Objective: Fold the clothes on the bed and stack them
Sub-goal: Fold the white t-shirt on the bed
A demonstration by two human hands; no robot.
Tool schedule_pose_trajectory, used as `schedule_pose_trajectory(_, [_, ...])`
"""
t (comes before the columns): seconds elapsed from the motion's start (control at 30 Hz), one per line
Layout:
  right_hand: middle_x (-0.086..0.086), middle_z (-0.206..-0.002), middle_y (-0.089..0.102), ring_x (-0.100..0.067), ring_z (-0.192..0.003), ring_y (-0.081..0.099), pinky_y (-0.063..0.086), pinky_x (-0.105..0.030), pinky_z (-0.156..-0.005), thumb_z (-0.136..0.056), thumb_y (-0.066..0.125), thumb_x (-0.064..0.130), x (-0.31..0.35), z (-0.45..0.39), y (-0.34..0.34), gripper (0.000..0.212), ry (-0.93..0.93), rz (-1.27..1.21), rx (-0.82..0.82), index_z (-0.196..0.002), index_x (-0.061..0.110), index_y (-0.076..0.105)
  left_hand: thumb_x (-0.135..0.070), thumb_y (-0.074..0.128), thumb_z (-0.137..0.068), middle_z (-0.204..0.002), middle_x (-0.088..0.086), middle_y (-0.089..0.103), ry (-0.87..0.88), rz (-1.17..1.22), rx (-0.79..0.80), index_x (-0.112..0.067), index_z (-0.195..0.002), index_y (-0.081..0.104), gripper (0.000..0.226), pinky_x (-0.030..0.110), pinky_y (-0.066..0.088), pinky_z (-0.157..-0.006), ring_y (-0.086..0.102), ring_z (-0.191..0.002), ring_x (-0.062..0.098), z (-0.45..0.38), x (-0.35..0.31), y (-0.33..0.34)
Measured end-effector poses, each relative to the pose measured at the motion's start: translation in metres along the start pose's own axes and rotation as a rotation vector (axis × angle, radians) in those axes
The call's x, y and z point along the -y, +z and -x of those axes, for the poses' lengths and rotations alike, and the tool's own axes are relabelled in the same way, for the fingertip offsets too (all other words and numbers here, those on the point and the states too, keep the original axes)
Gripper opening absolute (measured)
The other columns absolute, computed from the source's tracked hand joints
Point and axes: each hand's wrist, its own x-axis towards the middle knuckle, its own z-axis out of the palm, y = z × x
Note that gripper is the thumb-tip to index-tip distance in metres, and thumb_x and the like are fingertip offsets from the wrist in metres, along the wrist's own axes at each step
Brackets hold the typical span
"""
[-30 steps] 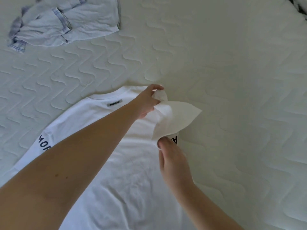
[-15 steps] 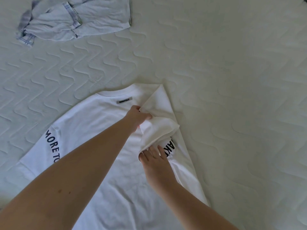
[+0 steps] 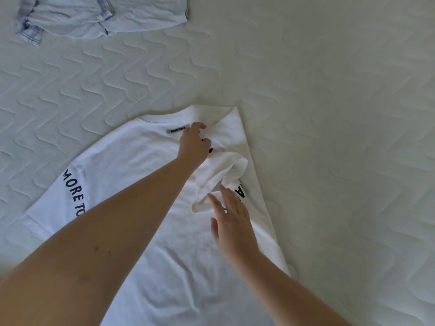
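Observation:
A white T-shirt (image 3: 131,175) with dark lettering on the sleeves lies flat on the bed, collar away from me. Its right sleeve (image 3: 221,170) is folded inward and lies bunched on the shirt's body. My left hand (image 3: 194,143) hovers just right of the collar label, fingers loosely curled, and no cloth shows in its grip. My right hand (image 3: 231,220) lies nearer to me with straight fingers, the fingertips touching the lower edge of the bunched sleeve. A crumpled light blue denim garment (image 3: 98,17) lies at the far left of the bed.
The quilted white mattress (image 3: 329,137) stretches bare to the right and beyond the shirt. My two forearms cross the lower part of the shirt and hide its hem.
Both hands have let go of the right sleeve after carrying it inward; it now lies bunched on the shirt. My left hand has moved toward the collar, and my right hand has flattened.

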Motion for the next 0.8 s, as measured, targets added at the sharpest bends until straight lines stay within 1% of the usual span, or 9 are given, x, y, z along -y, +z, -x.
schedule_pose_trajectory(0.1, [-0.012,-0.154,0.031,-0.026,-0.145,0.028,0.03,-0.04,-0.116,-0.091,0.059,0.009,-0.008,0.0,-0.001,0.063,0.239,-0.21,-0.112,-0.149,0.01,0.034,-0.03,0.056,-0.094,-0.13,0.008,0.05,0.36,-0.281,-0.069,-0.021,-0.126,0.057,0.033,0.04,0.041,-0.094,0.048,-0.117,0.028,0.023,0.004,0.005])
schedule_pose_trajectory(0.2, [-0.011,-0.153,0.032,-0.025,-0.142,0.03,0.029,-0.038,-0.116,-0.092,0.056,0.004,-0.018,-0.004,-0.005,0.068,0.446,-0.393,-0.171,-0.152,0.007,0.024,-0.057,0.056,-0.087,-0.139,0.002,0.044,0.556,-0.527,0.16,-0.028,-0.139,0.046,0.06,0.044,0.033,-0.102,0.04,-0.128,0.025,0.043,0.006,0.015])
schedule_pose_trajectory(0.27, [-0.008,-0.153,0.033,-0.022,-0.143,0.03,0.026,-0.034,-0.117,-0.094,0.053,0.003,-0.023,-0.009,-0.007,0.066,0.482,-0.428,-0.127,-0.152,0.007,0.022,-0.054,0.059,-0.087,-0.14,0.0,0.044,0.569,-0.685,0.26,-0.029,-0.142,0.041,0.062,0.042,0.031,-0.105,0.04,-0.129,0.024,0.05,0.009,0.022])
schedule_pose_trajectory(0.33, [-0.005,-0.154,0.035,-0.021,-0.142,0.03,0.025,-0.029,-0.116,-0.096,0.052,0.006,-0.029,-0.014,-0.008,0.063,0.459,-0.363,-0.053,-0.152,0.009,0.025,-0.03,0.061,-0.088,-0.128,-0.001,0.052,0.558,-0.672,0.176,-0.026,-0.131,0.052,0.044,0.037,0.035,-0.097,0.048,-0.121,0.023,0.052,0.01,0.023])
schedule_pose_trajectory(0.4, [-0.001,-0.155,0.032,-0.02,-0.143,0.027,0.022,-0.03,-0.116,-0.096,0.051,0.01,-0.028,-0.015,-0.007,0.061,0.427,-0.246,-0.005,-0.152,0.013,0.026,-0.012,0.058,-0.085,-0.112,0.0,0.059,0.487,-0.46,0.047,-0.019,-0.111,0.064,0.027,0.033,0.039,-0.088,0.054,-0.108,0.023,0.053,0.013,0.018])
schedule_pose_trajectory(0.47, [0.002,-0.156,0.031,-0.018,-0.145,0.024,0.019,-0.031,-0.116,-0.096,0.051,0.013,-0.027,-0.015,-0.004,0.062,0.409,-0.154,0.0,-0.152,0.017,0.026,-0.003,0.058,-0.082,-0.104,0.001,0.059,0.381,-0.129,-0.063,-0.016,-0.092,0.067,0.019,0.025,0.042,-0.087,0.056,-0.097,0.017,0.057,0.019,0.006])
schedule_pose_trajectory(0.57, [0.006,-0.157,0.029,-0.016,-0.147,0.018,0.012,-0.032,-0.117,-0.097,0.05,0.018,-0.022,-0.015,-0.001,0.061,0.333,-0.058,0.01,-0.153,0.021,0.026,0.004,0.044,-0.078,-0.103,-0.008,0.052,0.177,0.221,-0.208,-0.039,-0.081,0.058,0.045,0.004,0.038,-0.074,0.053,-0.088,-0.002,0.072,0.037,-0.017])
schedule_pose_trajectory(0.7, [0.006,-0.157,0.029,-0.018,-0.149,0.015,0.002,-0.041,-0.119,-0.096,0.049,0.02,-0.013,-0.012,0.011,0.054,0.176,0.045,0.089,-0.148,0.024,0.035,0.0,0.035,-0.083,-0.115,-0.001,0.056,-0.19,0.415,-0.299,-0.042,-0.093,0.055,0.048,0.021,0.043,-0.062,0.06,-0.09,0.017,0.088,0.081,-0.036])
schedule_pose_trajectory(0.8, [0.005,-0.157,0.031,-0.02,-0.149,0.015,-0.002,-0.045,-0.119,-0.096,0.05,0.023,-0.012,-0.006,0.018,0.053,0.087,0.103,0.149,-0.147,0.024,0.038,-0.009,0.036,-0.091,-0.117,0.003,0.057,-0.336,0.524,-0.369,-0.033,-0.108,0.051,0.033,0.028,0.044,-0.069,0.058,-0.088,0.018,0.104,0.098,-0.031])
